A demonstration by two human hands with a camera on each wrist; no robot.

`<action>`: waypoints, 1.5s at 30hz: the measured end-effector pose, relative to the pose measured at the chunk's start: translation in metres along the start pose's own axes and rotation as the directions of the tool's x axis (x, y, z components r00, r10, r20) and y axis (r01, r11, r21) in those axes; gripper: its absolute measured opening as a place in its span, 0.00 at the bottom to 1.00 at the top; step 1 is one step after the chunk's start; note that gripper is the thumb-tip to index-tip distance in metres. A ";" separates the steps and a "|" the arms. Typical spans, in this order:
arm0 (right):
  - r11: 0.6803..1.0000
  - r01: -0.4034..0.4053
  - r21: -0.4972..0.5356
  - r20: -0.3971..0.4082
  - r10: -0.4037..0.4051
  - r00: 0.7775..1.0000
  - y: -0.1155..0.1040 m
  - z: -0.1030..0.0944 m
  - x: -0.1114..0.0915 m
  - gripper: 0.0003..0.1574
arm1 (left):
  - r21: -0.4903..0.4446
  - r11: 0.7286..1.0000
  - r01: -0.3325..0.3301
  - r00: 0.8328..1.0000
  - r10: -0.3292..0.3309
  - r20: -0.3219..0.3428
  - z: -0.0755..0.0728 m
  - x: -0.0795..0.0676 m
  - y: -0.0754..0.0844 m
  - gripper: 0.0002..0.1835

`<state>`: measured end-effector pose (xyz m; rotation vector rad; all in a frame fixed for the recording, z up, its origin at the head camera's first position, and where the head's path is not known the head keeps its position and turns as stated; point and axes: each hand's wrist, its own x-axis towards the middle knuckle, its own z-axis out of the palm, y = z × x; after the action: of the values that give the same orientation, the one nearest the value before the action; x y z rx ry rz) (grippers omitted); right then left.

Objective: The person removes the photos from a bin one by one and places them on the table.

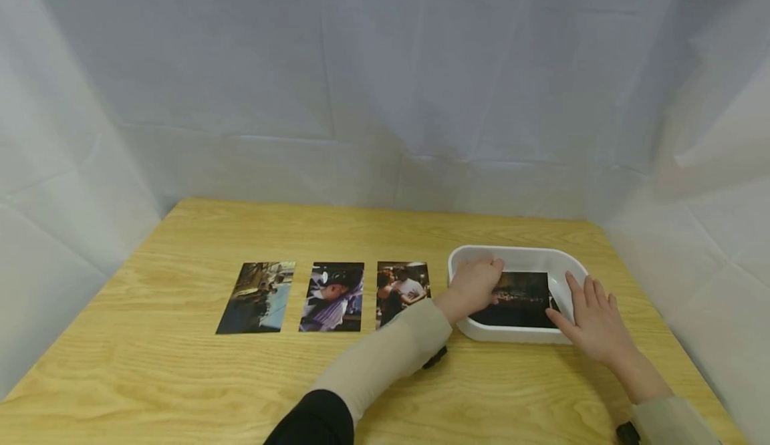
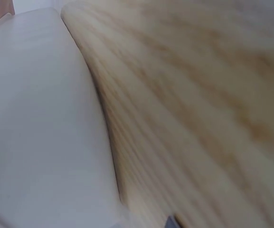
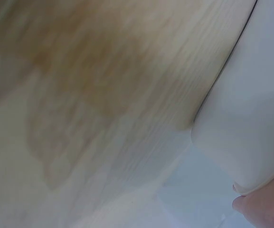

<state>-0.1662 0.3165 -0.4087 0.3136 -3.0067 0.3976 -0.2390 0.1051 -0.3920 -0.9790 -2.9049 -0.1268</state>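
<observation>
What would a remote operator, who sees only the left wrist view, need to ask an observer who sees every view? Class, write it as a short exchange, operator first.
Operator: I see mostly table. What is the right hand near?
Observer: A dark photo; the right thumb is by its right edge.
Operator: What lies to the left of the white tray?
Observer: Three photos in a row, the nearest partly hidden by the left arm.
</observation>
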 end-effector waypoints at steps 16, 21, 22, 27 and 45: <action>0.999 0.038 0.000 -0.013 -0.038 0.999 0.003 0.000 0.001 0.50 | -0.517 0.851 0.094 0.935 -0.254 -0.248 -0.001 0.003 -0.011 0.14; 0.998 0.054 -0.015 -0.040 -0.055 0.998 0.004 0.000 0.002 0.50 | -0.807 0.588 0.053 0.848 -0.454 -0.274 -0.001 0.003 -0.017 0.10; 0.998 0.056 -0.015 -0.043 -0.056 0.998 0.003 0.000 0.002 0.50 | -0.858 0.513 0.023 0.838 -0.478 -0.264 -0.001 0.002 -0.018 0.10; 0.999 0.039 -0.001 -0.020 -0.039 0.999 0.001 -0.001 0.001 0.50 | -0.996 0.093 0.011 0.820 -0.570 -0.045 -0.004 -0.003 -0.032 0.07; 0.999 0.042 -0.017 -0.046 -0.043 0.998 0.000 0.000 0.000 0.50 | -0.916 -0.228 0.330 0.852 -0.346 0.393 -0.038 -0.145 -0.073 0.09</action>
<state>-0.1664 0.3169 -0.4086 0.3611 -2.9508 0.3711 -0.1663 -0.0439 -0.3723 0.1193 -2.3632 -2.6870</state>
